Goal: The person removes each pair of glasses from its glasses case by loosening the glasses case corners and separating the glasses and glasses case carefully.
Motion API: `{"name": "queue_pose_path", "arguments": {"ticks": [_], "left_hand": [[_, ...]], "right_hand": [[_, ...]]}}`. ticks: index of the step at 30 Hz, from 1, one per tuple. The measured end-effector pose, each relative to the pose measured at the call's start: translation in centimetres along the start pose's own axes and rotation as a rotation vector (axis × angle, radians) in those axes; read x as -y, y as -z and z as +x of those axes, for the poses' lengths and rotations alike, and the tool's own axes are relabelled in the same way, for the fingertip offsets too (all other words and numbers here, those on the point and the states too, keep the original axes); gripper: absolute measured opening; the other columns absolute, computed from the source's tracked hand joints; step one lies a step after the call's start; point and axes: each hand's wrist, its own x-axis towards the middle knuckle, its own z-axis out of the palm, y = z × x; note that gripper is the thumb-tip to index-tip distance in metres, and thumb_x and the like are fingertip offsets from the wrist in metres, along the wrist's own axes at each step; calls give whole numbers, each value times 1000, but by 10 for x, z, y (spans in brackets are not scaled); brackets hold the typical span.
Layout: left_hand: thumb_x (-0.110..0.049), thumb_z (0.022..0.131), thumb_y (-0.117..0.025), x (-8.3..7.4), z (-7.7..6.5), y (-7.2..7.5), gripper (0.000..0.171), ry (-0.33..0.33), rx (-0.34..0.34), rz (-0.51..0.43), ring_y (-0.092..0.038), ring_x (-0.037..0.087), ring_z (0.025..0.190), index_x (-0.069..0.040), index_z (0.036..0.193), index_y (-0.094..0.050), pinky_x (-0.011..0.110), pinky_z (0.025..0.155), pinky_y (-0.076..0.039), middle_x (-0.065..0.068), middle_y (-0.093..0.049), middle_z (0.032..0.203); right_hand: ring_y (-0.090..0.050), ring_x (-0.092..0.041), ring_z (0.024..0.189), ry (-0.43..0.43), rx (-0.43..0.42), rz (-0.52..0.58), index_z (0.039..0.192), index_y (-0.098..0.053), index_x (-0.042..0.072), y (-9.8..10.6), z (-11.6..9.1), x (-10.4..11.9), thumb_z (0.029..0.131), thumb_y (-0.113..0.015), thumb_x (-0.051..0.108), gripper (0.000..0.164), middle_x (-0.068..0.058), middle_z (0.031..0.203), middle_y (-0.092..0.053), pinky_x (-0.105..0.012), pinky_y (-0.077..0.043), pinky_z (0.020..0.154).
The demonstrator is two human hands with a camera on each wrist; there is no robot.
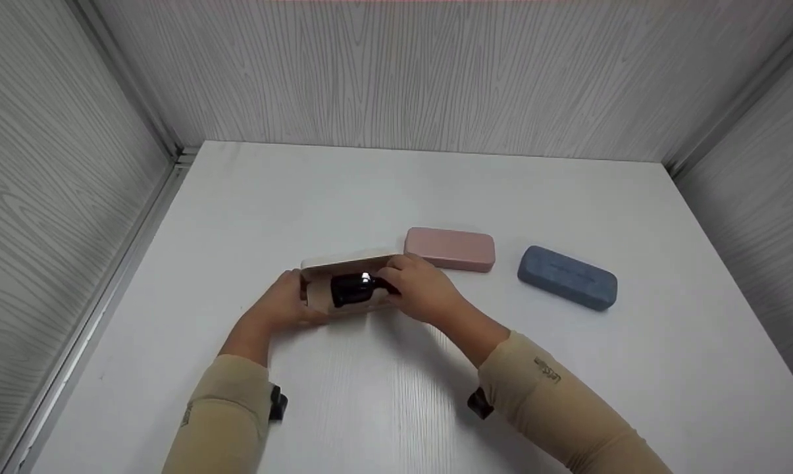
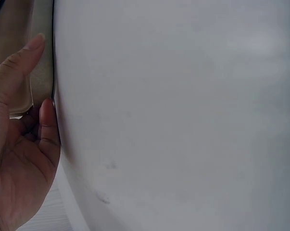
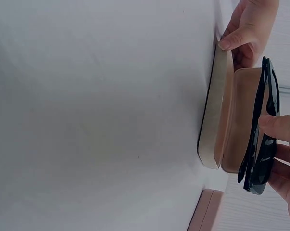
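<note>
An open cream glasses case (image 1: 317, 296) with a tan lining lies in the middle of the table. My left hand (image 1: 279, 304) grips its left end; in the left wrist view the thumb lies over the edge and the fingers curl at the end of the case (image 2: 42, 79). Black sunglasses (image 1: 351, 289), their arms folded, are pinched by my right hand (image 1: 426, 289). In the right wrist view the sunglasses (image 3: 261, 161) overlap the open case, with the thumb on one side and fingers on the other.
Just behind and right of the case lies a closed pink glasses case (image 1: 452, 249). Farther right sits a closed blue glasses case (image 1: 567, 278). The white table (image 1: 396, 191) is bordered by grey wood-grain panels (image 1: 396, 72) at the back and both sides.
</note>
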Motion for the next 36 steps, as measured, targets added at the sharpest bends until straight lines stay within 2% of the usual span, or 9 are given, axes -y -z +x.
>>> {"name": "queue_pose_path", "arguments": {"ticks": [3, 7, 11, 15, 21, 29, 36], "left_hand": [[-30, 61, -85, 0, 0, 0, 92, 31, 9, -7, -46, 25, 108, 2, 132, -36, 40, 95, -40, 13, -46, 119], [-34, 60, -85, 0, 0, 0, 92, 46, 16, -6, -46, 23, 102, 0, 131, -37, 39, 91, -41, 11, -46, 115], [-34, 61, -84, 0, 0, 0, 86, 52, 21, 4, -44, 23, 96, 0, 127, -39, 37, 85, -41, 10, -45, 110], [-31, 62, -84, 1, 0, 1, 86, 55, 27, -17, -44, 23, 98, 0, 127, -38, 37, 86, -42, 11, -44, 112], [-30, 61, -85, 2, 0, 0, 92, 70, 26, -41, -46, 25, 106, 3, 130, -34, 39, 92, -41, 14, -43, 118], [-34, 61, -84, 2, 0, 1, 91, 88, 28, -17, -46, 26, 103, 3, 129, -35, 40, 91, -41, 15, -43, 116], [-33, 63, -83, 1, 0, 1, 88, 73, 38, -33, -46, 25, 102, 4, 126, -36, 39, 89, -42, 14, -43, 115]], "right_hand": [[-53, -17, 86, 30, -20, 13, 102, -65, 13, 1, -6, 0, 82, -68, 29, 25, -2, 95, -57, -31, -47, 75], [-53, -17, 82, 76, -32, 18, 97, -65, 13, 0, -16, 2, 78, -72, 22, 23, -1, 91, -57, -30, -47, 72], [-53, -17, 81, 101, -6, 10, 95, -65, 14, -4, -24, 6, 74, -74, 15, 23, 0, 89, -56, -29, -46, 69], [-52, -15, 81, 115, 34, -9, 97, -65, 14, -7, -32, 10, 75, -73, 14, 23, 0, 89, -55, -27, -46, 67], [-53, -16, 85, 111, 68, -27, 101, -65, 14, -12, -37, 16, 77, -72, 17, 25, -1, 91, -56, -27, -48, 69], [-52, -14, 89, 91, 120, -62, 97, -65, 13, -23, -38, 19, 81, -69, 22, 18, 0, 93, -57, -27, -48, 75], [-53, -16, 89, 55, 150, -57, 100, -65, 13, -26, -38, 19, 85, -63, 15, 16, -1, 93, -57, -29, -48, 73]]}}
